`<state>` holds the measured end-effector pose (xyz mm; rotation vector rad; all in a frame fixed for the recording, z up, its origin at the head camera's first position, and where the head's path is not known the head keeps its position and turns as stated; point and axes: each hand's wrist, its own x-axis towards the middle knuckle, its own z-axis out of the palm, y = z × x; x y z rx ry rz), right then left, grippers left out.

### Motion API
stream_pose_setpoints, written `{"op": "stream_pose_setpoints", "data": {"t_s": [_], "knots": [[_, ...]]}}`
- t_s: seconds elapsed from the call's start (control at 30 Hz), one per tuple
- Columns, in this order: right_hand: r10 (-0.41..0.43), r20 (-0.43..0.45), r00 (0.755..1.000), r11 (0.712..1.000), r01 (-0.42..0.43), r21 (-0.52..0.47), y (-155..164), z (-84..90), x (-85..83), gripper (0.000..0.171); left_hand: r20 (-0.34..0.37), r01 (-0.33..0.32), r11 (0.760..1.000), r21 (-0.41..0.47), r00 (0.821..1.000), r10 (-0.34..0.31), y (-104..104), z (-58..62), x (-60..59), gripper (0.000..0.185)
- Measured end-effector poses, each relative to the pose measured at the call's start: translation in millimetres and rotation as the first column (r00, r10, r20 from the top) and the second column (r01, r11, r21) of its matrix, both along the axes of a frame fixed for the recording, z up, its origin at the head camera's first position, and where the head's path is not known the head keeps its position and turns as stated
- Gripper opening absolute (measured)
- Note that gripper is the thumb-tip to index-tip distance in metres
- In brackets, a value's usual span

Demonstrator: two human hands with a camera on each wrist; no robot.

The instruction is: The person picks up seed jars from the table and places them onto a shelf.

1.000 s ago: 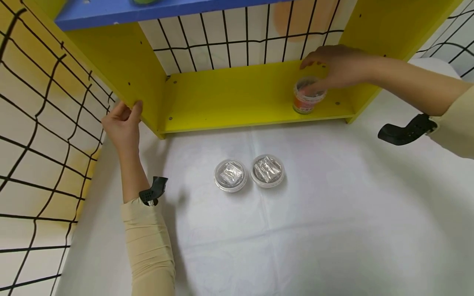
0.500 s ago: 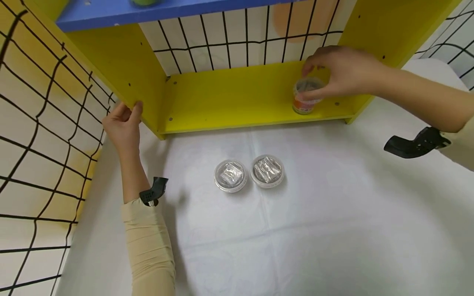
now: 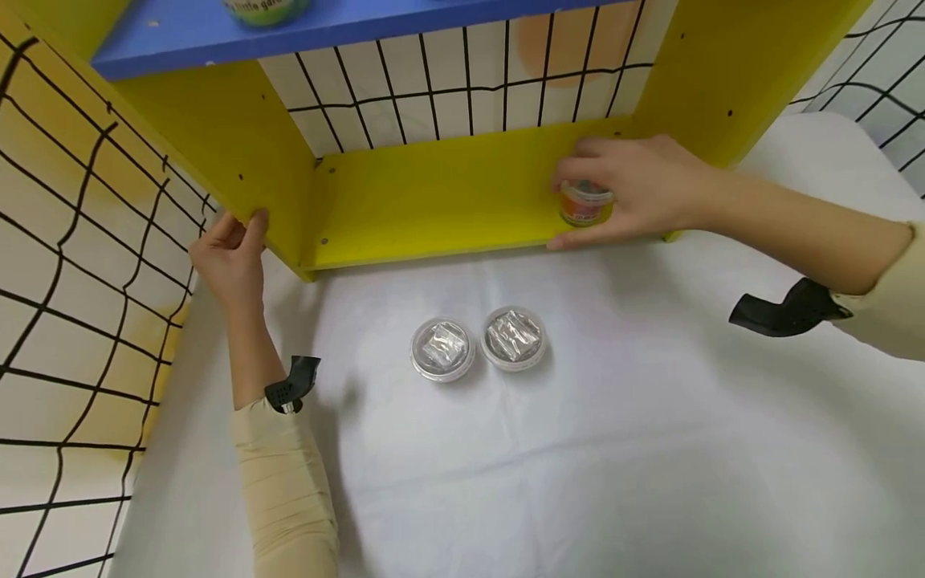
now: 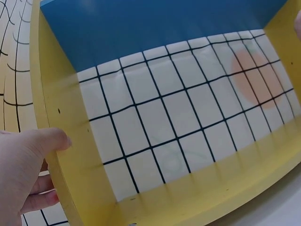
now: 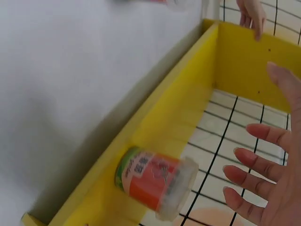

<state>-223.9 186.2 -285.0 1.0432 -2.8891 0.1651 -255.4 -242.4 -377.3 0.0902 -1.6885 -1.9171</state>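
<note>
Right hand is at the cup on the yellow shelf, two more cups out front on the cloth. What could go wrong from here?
1. The cup stands near the front edge of the yellow shelf; the right hand, fingers spread and apart from it in the wrist view, could knock it off.
2. The left hand grips the shelf's side panel; letting go might let the unit shift.
3. The two lidded cups sit right below that edge, in a falling cup's path.

Yellow shelf (image 3: 433, 201) bears an orange cup (image 3: 585, 205); white table (image 3: 614, 449) (probably cloth-covered) two lidded cups (image 3: 442, 350).
</note>
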Motion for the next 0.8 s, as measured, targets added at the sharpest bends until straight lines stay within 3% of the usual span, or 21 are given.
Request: {"op": "stream_pose_setpoints", "data": {"t_s": [0.2, 0.57, 0.8], "knots": [[0.061, 0.017, 0.998, 0.998, -0.061, -0.01, -13, -9.0, 10.3, 0.058, 0.001, 0.004, 1.0, -0.014, 1.0, -0.004, -2, -0.6, 1.3, 0.026], [0.058, 0.203, 0.977, 0.998, -0.056, -0.015, -28, -20.0, 20.1, 0.067, 0.03, 0.003, 1.0, -0.005, 1.0, -0.003, -2, 0.8, 1.5, 0.027], [0.059, 0.201, 0.978, 0.998, -0.064, 0.016, -35, -27.6, 24.6, 0.074, 0.034, 0.004, 1.0, -0.006, 0.999, -0.004, -3, 0.4, 0.5, 0.028]]}}
